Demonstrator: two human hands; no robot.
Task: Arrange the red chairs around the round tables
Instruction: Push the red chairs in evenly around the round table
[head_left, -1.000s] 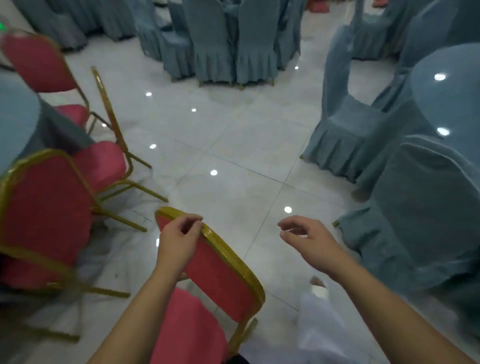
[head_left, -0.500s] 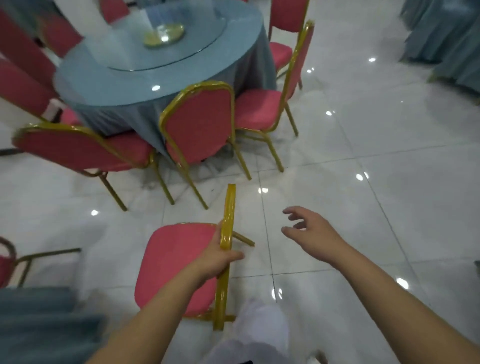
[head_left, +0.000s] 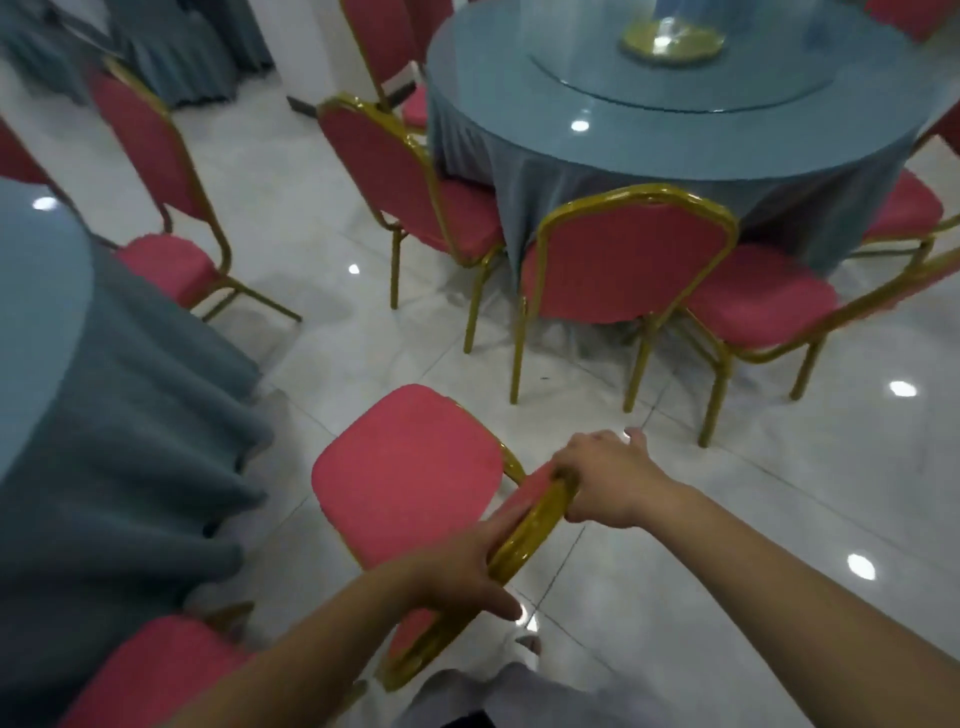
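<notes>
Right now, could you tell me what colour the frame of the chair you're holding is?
Gold; the frame shows best in the head view, between both hands.

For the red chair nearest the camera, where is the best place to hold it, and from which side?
Probably the gold top rail of the red chair's backrest, approached from behind. The seat faces away towards the left table, so the rail is the nearest part. The left hand and right hand already wrap it, spaced apart.

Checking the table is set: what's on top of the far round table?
On the round table lies a round glass turntable with a gold-coloured centrepiece in its middle. The top of the centrepiece and the table's far side are cut off by the frame. No plates or cutlery are visible.
</notes>
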